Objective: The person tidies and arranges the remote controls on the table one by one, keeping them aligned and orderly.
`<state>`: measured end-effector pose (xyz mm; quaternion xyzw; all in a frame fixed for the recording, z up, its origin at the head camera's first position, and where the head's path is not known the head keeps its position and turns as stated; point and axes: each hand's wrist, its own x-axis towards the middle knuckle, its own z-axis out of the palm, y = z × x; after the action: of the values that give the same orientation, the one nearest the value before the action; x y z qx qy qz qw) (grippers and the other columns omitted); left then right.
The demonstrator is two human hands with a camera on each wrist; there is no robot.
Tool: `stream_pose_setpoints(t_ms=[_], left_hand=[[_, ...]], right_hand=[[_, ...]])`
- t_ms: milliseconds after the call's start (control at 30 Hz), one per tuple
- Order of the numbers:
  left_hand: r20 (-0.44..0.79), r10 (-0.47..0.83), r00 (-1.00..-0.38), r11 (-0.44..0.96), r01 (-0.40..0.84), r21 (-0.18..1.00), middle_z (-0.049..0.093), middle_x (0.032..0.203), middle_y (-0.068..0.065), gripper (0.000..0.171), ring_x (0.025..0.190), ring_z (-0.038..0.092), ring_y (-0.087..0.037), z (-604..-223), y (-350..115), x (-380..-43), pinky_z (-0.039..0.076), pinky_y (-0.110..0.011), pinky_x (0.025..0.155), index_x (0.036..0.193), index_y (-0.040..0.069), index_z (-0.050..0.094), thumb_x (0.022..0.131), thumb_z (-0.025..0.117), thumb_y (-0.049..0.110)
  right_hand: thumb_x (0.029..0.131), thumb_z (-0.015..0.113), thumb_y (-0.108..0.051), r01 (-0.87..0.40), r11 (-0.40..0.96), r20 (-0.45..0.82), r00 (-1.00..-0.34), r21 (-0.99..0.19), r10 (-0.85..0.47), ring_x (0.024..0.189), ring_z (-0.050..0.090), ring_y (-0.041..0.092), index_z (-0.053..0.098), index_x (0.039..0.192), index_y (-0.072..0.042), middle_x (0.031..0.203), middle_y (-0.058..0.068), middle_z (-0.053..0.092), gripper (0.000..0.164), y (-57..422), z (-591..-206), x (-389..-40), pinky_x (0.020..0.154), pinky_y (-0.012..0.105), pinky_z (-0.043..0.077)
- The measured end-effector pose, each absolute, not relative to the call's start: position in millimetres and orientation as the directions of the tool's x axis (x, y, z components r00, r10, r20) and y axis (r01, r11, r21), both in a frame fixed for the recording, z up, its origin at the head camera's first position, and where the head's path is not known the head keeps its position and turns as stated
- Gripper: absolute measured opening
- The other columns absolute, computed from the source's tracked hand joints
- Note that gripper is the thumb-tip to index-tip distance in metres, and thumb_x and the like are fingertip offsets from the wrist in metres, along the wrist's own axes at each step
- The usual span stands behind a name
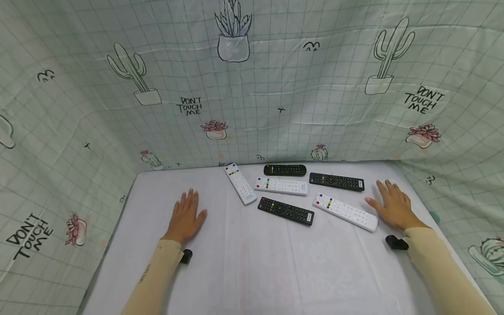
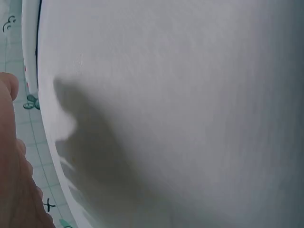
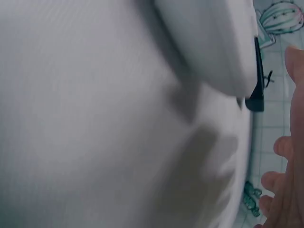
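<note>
My left hand (image 1: 185,217) is palm down over the left part of the white table, fingers extended, holding nothing. Nearest to it is a slanted white remote control (image 1: 240,184). On the right, my right hand (image 1: 393,205) also has its fingers spread and holds nothing. Close to its thumb lies another white remote (image 1: 345,212), with a black remote (image 1: 336,181) behind it. Between the hands are a third white remote (image 1: 281,186), a black remote (image 1: 285,211) in front and a rounded black remote (image 1: 285,170) at the back. The right wrist view shows the near white remote (image 3: 213,47) large.
A white cloth covers the table (image 1: 252,271). Behind and at both sides hangs a grid-patterned curtain (image 1: 267,78) with cactus drawings, meeting the table's back edge. Dark wrist devices show at the left cuff (image 1: 186,256) and right cuff (image 1: 396,243).
</note>
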<state>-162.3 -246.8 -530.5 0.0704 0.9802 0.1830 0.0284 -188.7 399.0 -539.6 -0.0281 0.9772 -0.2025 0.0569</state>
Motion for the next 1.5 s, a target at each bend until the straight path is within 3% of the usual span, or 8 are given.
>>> stream_pose_setpoints(t_ms=[600, 1033, 1500], left_hand=[[0.021, 0.223, -0.975, 0.902, 0.214, 0.376, 0.017, 0.174, -0.025, 0.075, 0.16, 0.013, -0.047, -523, -206, -161, 0.013, -0.063, 0.128, 0.165, -0.006, 0.024, 0.109, 0.054, 0.034], [0.024, 0.28, -0.96, 0.871, 0.264, 0.414, 0.019, 0.174, -0.02, 0.074, 0.161, 0.015, -0.044, -511, -169, -158, 0.016, -0.061, 0.128, 0.166, -0.001, 0.025, 0.109, 0.055, 0.035], [0.065, 0.349, -0.935, 0.823, 0.339, 0.457, 0.032, 0.17, -0.019, 0.071, 0.156, 0.031, -0.039, -512, -137, -155, 0.027, -0.056, 0.127, 0.163, 0.0, 0.033, 0.106, 0.063, 0.03]], right_hand=[[0.109, 0.052, -0.051, -0.205, 0.897, -0.006, -0.974, -0.392, -0.226, 0.15, 0.013, 0.064, 0.018, 0.164, 0.009, 0.164, 0.042, 0.016, 0.088, 346, -526, -178, 0.116, 0.079, 0.01], [0.102, 0.069, -0.036, -0.324, 0.862, 0.094, -0.945, -0.39, -0.312, 0.149, 0.024, 0.058, 0.032, 0.162, 0.005, 0.162, 0.035, 0.028, 0.081, 298, -516, -165, 0.117, 0.074, 0.018], [0.1, 0.073, -0.033, -0.396, 0.811, 0.133, -0.917, -0.43, -0.376, 0.147, 0.031, 0.056, 0.035, 0.161, 0.003, 0.161, 0.033, 0.035, 0.08, 263, -520, -146, 0.118, 0.073, 0.02]])
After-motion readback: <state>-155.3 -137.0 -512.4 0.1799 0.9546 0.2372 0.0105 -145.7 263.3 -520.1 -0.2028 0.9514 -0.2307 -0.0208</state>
